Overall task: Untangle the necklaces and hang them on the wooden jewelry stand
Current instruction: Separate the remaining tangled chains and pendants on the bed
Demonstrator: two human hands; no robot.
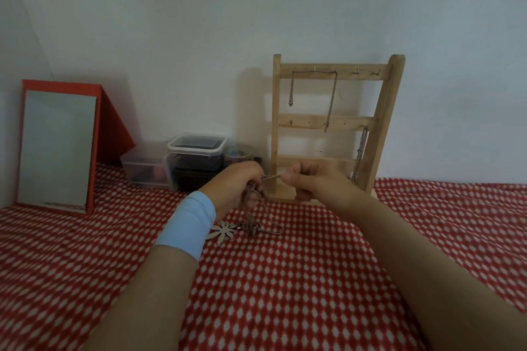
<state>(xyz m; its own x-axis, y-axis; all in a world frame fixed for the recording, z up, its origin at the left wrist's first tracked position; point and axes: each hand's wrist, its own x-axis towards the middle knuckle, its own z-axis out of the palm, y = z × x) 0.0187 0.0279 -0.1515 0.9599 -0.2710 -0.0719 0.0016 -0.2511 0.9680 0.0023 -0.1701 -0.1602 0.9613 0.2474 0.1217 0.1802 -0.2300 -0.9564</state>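
A wooden jewelry stand (333, 122) stands against the wall, right of centre. One chain (330, 100) hangs from its top rail and another chain (360, 151) hangs at its right side. In front of the stand's foot, my left hand (233, 185) and my right hand (310, 182) pinch a short stretch of a silver chain (271, 177) between them. The chain drops from my left hand to a tangled clump (252, 228) on the cloth. Next to the clump lies a pale leaf-shaped pendant (224, 232). My left wrist wears a light blue band.
A red-and-white patterned cloth (285, 279) covers the surface. A red-framed mirror (57, 148) leans on the wall at the left. Clear plastic boxes (196, 151) and a small jar (238, 152) stand between the mirror and the stand.
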